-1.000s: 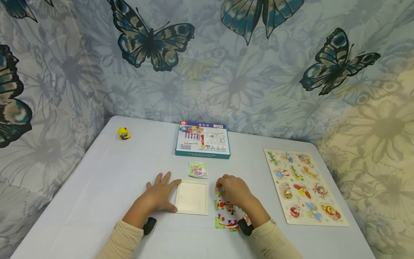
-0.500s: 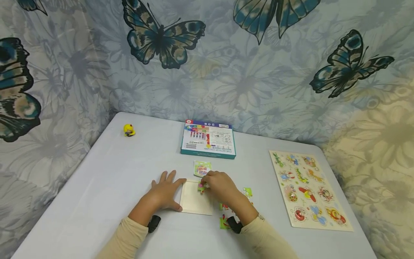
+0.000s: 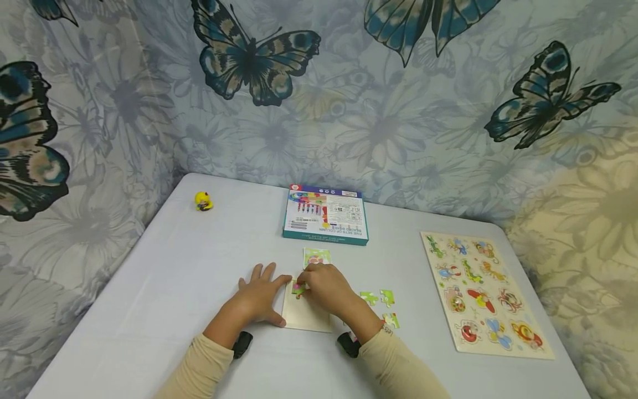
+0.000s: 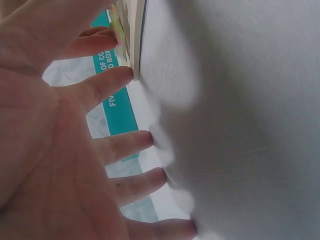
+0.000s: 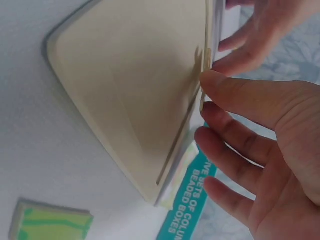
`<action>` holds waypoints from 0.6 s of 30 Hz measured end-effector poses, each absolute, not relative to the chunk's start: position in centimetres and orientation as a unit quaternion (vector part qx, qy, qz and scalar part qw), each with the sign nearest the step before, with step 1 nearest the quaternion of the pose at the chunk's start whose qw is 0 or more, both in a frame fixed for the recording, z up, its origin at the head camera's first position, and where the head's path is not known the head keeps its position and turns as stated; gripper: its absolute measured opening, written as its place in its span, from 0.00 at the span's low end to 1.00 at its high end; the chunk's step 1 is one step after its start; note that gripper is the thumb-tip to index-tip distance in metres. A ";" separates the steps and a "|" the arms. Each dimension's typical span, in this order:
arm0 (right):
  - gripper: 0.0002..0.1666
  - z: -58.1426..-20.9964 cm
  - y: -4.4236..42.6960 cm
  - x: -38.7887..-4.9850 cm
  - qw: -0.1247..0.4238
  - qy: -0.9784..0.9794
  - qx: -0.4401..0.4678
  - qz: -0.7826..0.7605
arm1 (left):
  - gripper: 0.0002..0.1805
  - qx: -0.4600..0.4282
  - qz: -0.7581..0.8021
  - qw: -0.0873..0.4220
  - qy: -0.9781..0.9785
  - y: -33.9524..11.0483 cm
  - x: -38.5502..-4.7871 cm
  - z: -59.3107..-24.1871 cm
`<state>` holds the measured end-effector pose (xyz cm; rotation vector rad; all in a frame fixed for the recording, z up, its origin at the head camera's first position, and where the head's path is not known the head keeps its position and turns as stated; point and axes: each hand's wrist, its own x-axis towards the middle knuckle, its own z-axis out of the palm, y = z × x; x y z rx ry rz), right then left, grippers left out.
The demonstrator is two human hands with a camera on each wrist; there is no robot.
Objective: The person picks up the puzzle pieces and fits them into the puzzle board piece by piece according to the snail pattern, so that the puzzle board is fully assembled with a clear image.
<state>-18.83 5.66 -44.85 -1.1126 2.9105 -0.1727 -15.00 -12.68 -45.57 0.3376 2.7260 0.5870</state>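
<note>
Lower centre, head view: I see a green-and-pink puzzle piece [image 3: 297, 288] over the pale tray's [image 3: 306, 320] upper-left corner, right hand [image 3: 328, 289] pinching it, fingers partly hiding it; left hand [image 3: 255, 300] splayed wide.

Puzzle piece [image 3: 298, 287] was carried by right hand [image 3: 326, 285] from right of tray [image 3: 306, 320], across it, to its far-left corner. Loose pieces [image 3: 387, 298] were uncovered; near part of card [image 3: 316, 255] was covered by the hand.
</note>
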 end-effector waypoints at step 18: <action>0.12 -45.7 5.2 -19.0 0.005 0.931 -0.360 -0.059 | 0.51 0.116 0.202 0.167 0.958 -12.6 -14.9 -45.4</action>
